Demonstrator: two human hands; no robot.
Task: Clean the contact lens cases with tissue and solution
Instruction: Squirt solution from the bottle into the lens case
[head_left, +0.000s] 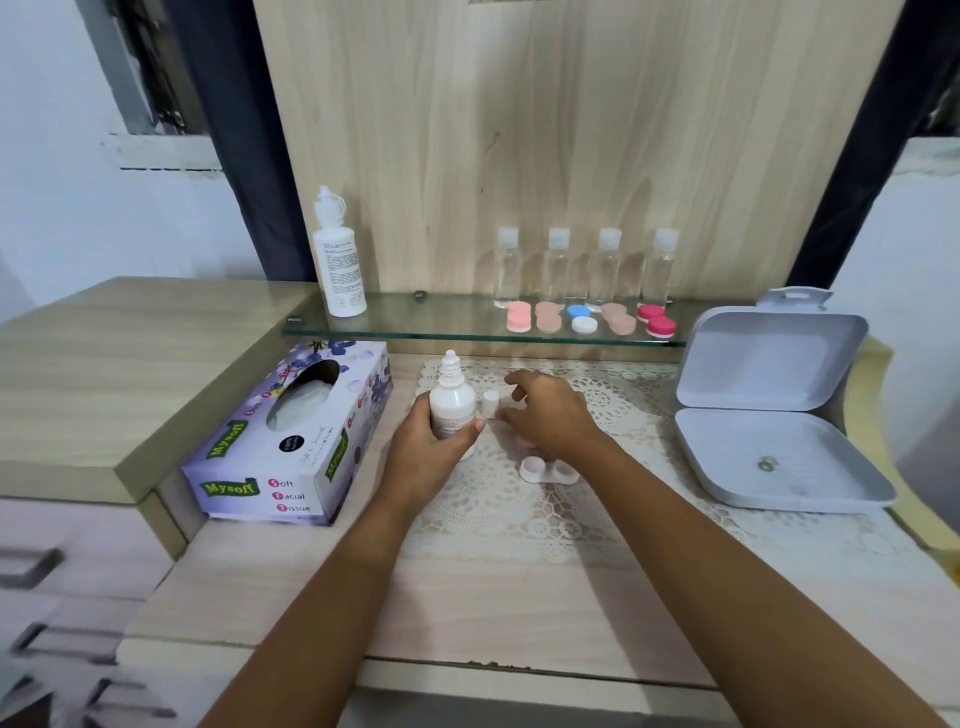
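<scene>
Currently grips small white bottle (452, 402) upright in left hand (431, 441), fingers and thumb wrapped round the body, nozzle bare and pointing up. Label print too small to read.

Holds right hand (550, 415) just beside the bottle, over doily (519, 514), fingers loosely curved, nothing visibly held. Fingertips next to white cap (490, 404), which stands on the doily; cannot resolve whether touching.

Records open white lens case (549, 470) on the doily, just under the right wrist, both wells without lids.

Reads on tissue box (291, 441), left of the bottle:
- "Mysoft" in green banners on the top and the near end
- "Soft Facial Tissue" on the near end, initials in red dots
- "100%" in a black circle on the top; rest of the small print illegible

Tissue showing in the oval slot.

Notes on glass shelf (441, 325) behind:
- tall bottle (337, 265), white, at the left end, block of text on it unreadable
- four clear bottles (584, 267) with caps, in a row against the wood panel
- five closed lens cases (584, 325) just in front of these: pink, tan, blue-and-white, tan, magenta

Notes open grey box (769, 415) at right, lid propped upright, base partly on the doily.
</scene>
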